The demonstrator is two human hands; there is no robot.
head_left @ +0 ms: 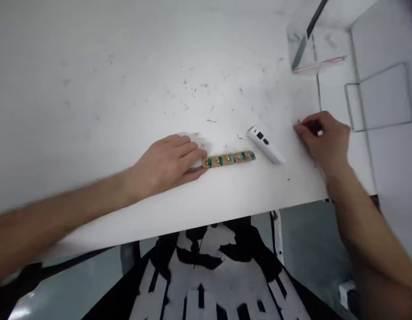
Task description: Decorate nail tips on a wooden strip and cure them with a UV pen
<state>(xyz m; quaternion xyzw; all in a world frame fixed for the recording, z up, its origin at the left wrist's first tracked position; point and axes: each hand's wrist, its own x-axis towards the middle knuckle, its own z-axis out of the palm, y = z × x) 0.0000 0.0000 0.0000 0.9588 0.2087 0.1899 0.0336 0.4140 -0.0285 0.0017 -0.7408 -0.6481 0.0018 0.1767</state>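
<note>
A narrow tan circuit board strip (230, 158) with several green parts lies on the white table (126, 89). My left hand (169, 162) rests flat beside its left end, fingers stretched out and touching that end, over a small white piece. A white remote-like casing (266, 144) lies just right of the strip. My right hand (322, 142) is further right, near the table's edge, fingers curled in a pinch on something small that I cannot make out.
A clear plastic box (317, 44) with a dark rod in it stands at the back right. A wire frame (379, 98) sits on the neighbouring surface to the right. Small dark specks litter the table's middle. The table's front edge runs just below my hands.
</note>
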